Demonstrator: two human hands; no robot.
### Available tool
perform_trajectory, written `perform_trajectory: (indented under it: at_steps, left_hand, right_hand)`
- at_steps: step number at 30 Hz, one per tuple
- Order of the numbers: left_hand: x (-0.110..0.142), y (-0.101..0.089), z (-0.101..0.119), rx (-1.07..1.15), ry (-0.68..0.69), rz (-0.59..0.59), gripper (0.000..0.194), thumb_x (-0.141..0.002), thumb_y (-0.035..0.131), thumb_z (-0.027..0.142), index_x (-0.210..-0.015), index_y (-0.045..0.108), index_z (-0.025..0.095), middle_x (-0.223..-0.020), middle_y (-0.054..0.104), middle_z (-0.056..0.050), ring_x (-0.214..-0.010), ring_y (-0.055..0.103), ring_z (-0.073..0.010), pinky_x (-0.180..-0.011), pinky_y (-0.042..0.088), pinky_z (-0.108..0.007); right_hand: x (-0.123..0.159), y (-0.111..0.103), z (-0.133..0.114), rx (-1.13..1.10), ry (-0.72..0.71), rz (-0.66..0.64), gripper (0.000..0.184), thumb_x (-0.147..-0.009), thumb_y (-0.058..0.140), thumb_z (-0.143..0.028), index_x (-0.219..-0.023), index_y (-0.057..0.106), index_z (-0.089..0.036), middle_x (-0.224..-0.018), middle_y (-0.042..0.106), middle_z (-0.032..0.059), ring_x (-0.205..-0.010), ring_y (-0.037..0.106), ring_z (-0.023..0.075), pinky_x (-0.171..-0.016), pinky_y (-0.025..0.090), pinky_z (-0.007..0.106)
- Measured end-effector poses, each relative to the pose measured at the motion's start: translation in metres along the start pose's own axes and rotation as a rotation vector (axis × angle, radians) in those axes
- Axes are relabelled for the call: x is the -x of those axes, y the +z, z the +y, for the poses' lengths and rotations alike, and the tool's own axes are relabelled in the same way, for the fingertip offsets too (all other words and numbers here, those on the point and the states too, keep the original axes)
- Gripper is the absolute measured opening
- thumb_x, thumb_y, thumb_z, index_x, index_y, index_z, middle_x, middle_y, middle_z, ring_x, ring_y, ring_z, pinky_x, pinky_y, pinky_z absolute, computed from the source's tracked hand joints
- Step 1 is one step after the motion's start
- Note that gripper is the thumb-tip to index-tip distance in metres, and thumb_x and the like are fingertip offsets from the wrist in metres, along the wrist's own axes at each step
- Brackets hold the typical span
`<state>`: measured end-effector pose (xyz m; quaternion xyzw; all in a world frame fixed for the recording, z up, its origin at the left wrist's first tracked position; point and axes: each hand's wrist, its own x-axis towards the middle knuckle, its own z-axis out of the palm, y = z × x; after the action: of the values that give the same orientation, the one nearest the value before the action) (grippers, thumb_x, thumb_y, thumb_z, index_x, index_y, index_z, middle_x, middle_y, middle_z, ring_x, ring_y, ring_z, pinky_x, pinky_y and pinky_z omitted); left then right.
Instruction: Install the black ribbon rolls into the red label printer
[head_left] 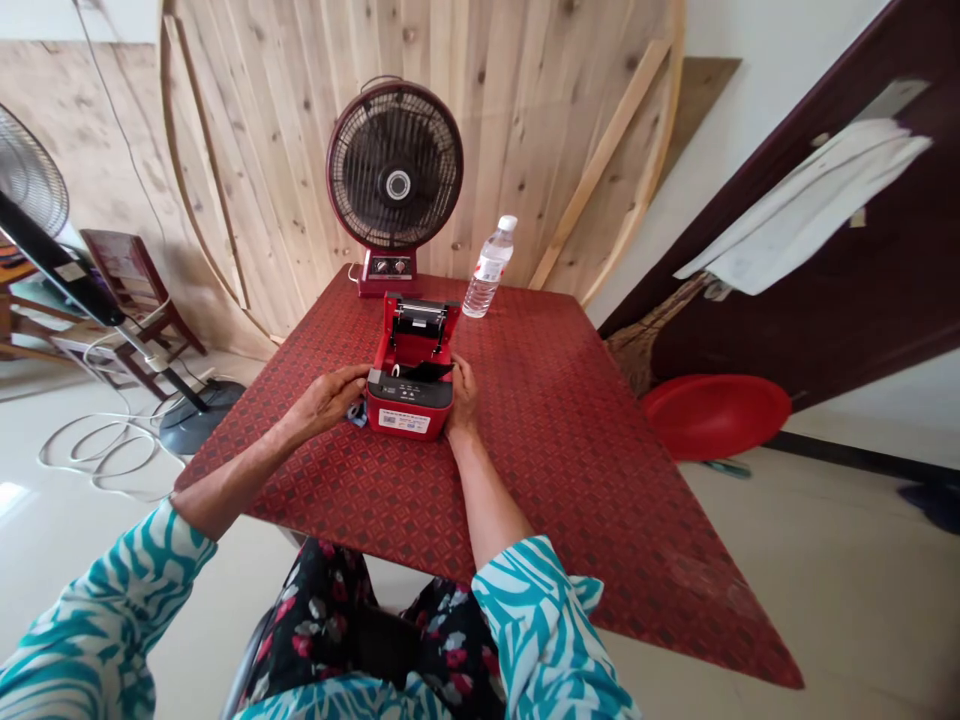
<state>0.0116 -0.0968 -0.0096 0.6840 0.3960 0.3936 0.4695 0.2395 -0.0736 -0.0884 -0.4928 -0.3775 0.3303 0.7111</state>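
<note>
A small red and black printer [411, 385] stands on the red patterned table [555, 420] with its lid tilted up and open. My left hand [330, 397] rests against its left side, fingers curled on the top edge, with a bit of blue cloth showing under the hand. My right hand [463, 393] presses flat against its right side. Both forearms reach in from striped teal sleeves.
Behind the printer stand a dark red table fan [395, 185] and a clear water bottle [490, 268]. A curved wooden panel lines the back wall. A floor fan base [196, 415] with white cable lies left; a red basin [714, 412] sits on the floor right.
</note>
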Motion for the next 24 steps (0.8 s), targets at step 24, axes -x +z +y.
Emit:
perform_trajectory:
  at_steps: [24]
  left_hand:
    - [0.028, -0.042, -0.033, -0.694, 0.325, -0.140, 0.067, -0.077, 0.061, 0.022, -0.143, 0.050, 0.016, -0.151, 0.048, -0.017, -0.140, 0.046, -0.0324, -0.114, 0.041, -0.051]
  right_hand:
    - [-0.004, -0.004, 0.005, 0.037, -0.021, -0.015, 0.041, -0.087, 0.050, -0.053, -0.111, 0.068, -0.025, -0.117, 0.072, 0.0041, -0.114, 0.063, 0.0210, -0.107, 0.045, 0.044]
